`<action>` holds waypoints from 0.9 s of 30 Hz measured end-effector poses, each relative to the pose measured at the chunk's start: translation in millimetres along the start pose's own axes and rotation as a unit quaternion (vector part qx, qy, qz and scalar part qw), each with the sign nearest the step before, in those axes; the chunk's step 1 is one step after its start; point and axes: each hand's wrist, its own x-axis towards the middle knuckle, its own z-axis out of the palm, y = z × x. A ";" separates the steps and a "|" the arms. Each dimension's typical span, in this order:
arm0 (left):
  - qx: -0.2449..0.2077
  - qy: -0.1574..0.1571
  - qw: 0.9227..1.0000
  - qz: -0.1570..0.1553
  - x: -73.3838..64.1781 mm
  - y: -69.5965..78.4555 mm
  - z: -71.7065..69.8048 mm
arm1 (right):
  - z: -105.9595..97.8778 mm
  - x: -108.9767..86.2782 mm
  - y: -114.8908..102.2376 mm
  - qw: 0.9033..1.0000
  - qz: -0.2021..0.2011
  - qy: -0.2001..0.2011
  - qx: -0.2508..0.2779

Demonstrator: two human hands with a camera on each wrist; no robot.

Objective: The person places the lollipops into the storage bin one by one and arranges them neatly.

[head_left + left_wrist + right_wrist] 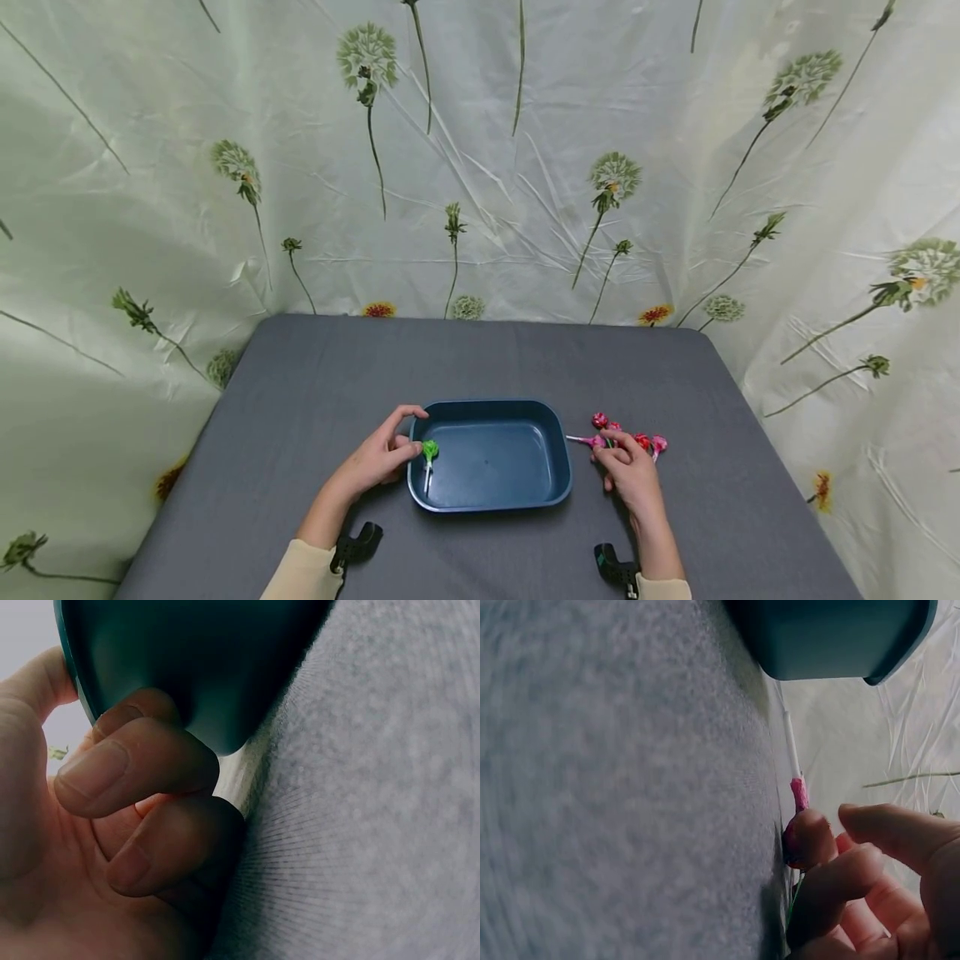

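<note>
The pink lollipop (589, 441) lies at the nearer right hand (632, 479), its stick pointing toward the left hand (378, 454); the right fingers are bent, but whether they pinch it I cannot tell. The left grips the blue tray (487, 467) between both hands.

A grey fabric-topped table (337, 358) is stretching across the lower view, its far corners rounding off; behind and around it a pale, creased, glossy curtain (495, 117) is hanging, its printed dandelions (367, 55) and orange flowers (378, 309) spreading among slender stems
</note>
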 end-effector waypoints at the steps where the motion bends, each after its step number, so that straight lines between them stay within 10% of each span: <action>1: 0.001 0.001 1.000 -0.003 -0.2 0.3 0.2 | 0.5 -0.1 -0.1 1.000 -0.003 0.002 -0.006; 17: 0.005 0.005 1.000 -0.020 -1.0 1.1 1.3 | 8.0 5.7 -5.3 0.991 -0.012 0.035 -0.125; 27: 0.003 0.006 1.000 -0.019 -1.0 2.0 0.9 | 6.6 5.0 -5.5 0.995 -0.008 0.023 -0.101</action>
